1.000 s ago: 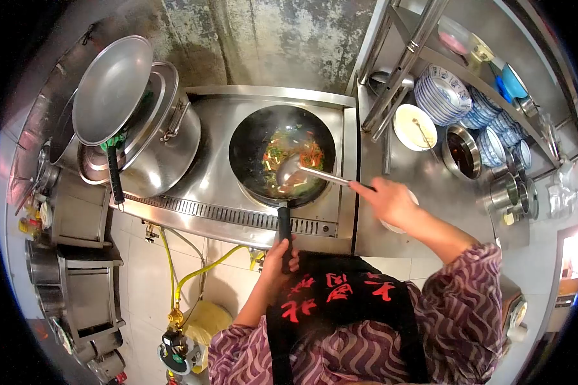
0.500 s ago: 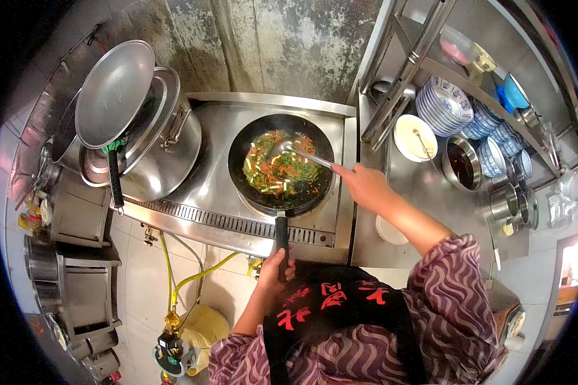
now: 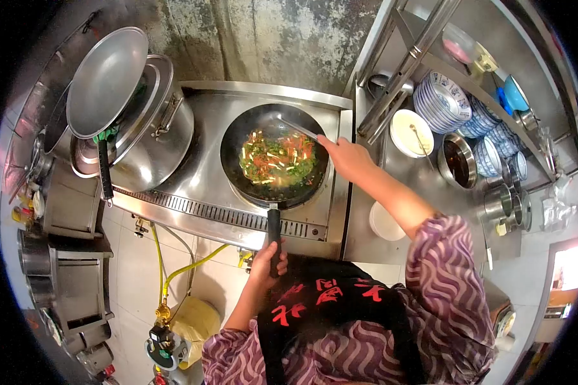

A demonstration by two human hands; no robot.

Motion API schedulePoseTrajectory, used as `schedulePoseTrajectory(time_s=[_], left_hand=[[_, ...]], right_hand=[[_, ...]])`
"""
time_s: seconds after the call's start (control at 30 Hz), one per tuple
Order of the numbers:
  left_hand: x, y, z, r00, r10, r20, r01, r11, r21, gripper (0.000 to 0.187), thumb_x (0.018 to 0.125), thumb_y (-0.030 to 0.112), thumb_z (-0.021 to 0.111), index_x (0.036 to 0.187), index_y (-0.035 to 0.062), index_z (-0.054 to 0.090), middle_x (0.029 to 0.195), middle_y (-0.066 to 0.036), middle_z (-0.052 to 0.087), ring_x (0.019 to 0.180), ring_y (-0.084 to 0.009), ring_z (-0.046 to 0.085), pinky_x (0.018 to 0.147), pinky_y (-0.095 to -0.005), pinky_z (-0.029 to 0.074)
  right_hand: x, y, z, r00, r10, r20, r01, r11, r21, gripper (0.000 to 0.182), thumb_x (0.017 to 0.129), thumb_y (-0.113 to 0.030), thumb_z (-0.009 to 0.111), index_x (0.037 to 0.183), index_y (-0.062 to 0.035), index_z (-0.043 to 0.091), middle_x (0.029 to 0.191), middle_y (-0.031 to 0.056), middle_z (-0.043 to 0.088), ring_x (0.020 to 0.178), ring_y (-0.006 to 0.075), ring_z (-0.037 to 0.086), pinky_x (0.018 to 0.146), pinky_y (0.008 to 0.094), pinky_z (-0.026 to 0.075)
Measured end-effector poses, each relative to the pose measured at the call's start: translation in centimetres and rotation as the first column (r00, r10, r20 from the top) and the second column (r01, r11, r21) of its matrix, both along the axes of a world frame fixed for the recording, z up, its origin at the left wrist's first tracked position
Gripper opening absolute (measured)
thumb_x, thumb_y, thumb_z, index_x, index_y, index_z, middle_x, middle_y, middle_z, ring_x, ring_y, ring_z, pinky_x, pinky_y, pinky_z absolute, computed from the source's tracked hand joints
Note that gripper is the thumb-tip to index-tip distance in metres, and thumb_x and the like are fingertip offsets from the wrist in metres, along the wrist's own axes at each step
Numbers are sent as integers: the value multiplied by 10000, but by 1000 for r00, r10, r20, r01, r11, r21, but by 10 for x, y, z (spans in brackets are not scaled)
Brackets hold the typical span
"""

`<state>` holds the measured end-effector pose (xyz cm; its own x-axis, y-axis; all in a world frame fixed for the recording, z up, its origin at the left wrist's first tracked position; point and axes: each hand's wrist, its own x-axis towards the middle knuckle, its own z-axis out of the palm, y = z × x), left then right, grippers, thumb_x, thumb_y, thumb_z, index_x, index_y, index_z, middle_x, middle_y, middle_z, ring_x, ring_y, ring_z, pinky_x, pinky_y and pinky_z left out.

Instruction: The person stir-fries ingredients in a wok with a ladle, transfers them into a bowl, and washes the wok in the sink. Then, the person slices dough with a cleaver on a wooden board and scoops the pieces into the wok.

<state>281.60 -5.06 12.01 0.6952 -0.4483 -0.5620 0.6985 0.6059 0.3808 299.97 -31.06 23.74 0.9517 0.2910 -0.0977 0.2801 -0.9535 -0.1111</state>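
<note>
My left hand (image 3: 264, 262) is closed around the black handle of the wok (image 3: 239, 131), which sits on the steel stove (image 3: 202, 151). In the wok lies a mix of chopped greens, orange shreds and pale yellow pieces (image 3: 277, 158). My right hand (image 3: 349, 158) grips the handle of a metal ladle (image 3: 298, 129). The ladle reaches over the wok's far side, above the food, and its bowl is hard to make out there.
Left on the stove stands a big steel pot (image 3: 164, 144) with a frying pan (image 3: 109, 83) on top. To the right are a white bowl with a spoon (image 3: 404, 131), a steel bowl of dark liquid (image 3: 457, 162) and stacked patterned bowls (image 3: 440, 99). A gas cylinder (image 3: 196, 321) stands below.
The ladle has moved from the middle of the food to the wok's far side, my right hand shifting away from me with it. The food has gathered nearer the wok's centre.
</note>
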Motion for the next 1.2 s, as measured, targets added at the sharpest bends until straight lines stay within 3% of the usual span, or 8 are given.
schedulePoseTrajectory(time_s=[0.23,0.3,0.4,0.5,0.7,0.83,1.13,1.2], left_hand=[[3,0,1,1000,1,-4,-1,1000,-13,332,912,311,495,1167,111,421,701,-49,469,493,-137,406,431,-261,325],[3,-3,3,1000,-2,-19,1,1000,-20,317,917,307,486,1163,118,420,700,-47,467,496,-138,407,433,-262,326],[4,-1,3,999,-11,-34,10,1000,-12,297,921,301,480,1151,122,423,700,-47,464,496,-138,407,437,-263,330],[5,1,2,1000,-21,-20,21,1000,-17,286,923,295,476,1141,118,423,700,-49,464,491,-140,406,437,-265,335],[6,-1,3,1000,-20,16,21,1000,-18,289,924,283,476,1150,112,420,705,-52,467,491,-145,408,437,-274,343],[5,0,-1,1000,-19,10,19,1000,-19,304,920,287,484,1160,111,424,709,-54,476,497,-146,418,438,-276,345],[2,-2,-6,1000,-6,8,5,999,44,350,909,317,499,1179,105,429,721,-49,501,517,-143,437,450,-272,349],[1,-3,1,1000,11,-16,-10,998,68,364,920,328,482,1188,88,427,728,-44,500,519,-135,432,443,-269,347]], right_hand=[[-54,-20,-28,996,-87,-9,86,996,-22,544,800,-7,445,1330,-17,319,901,233,549,736,389,584,613,456,480],[-84,-13,-8,921,-232,-312,225,973,-59,530,811,-22,439,1323,20,306,919,260,559,804,411,571,674,473,473],[-119,-13,-21,937,-156,-313,232,947,222,515,836,-51,424,1333,3,299,962,269,557,849,421,555,718,481,453],[-125,-7,5,904,-114,-413,234,938,254,505,857,-76,415,1344,-18,293,998,259,542,869,423,542,745,485,434],[-159,-27,42,911,-29,-411,75,993,96,537,837,-63,455,1352,-59,304,883,212,521,754,387,551,668,456,455],[-135,-6,0,951,96,-294,-74,994,83,601,809,-26,466,1374,-76,271,912,226,534,792,386,572,662,466,468],[-35,7,-36,986,-168,17,165,979,118,559,820,-35,444,1358,-35,291,904,203,538,736,402,563,648,477,463],[-31,15,-54,978,-197,-75,208,962,179,533,829,-48,425,1343,6,297,890,248,559,776,424,563,693,487,454]])
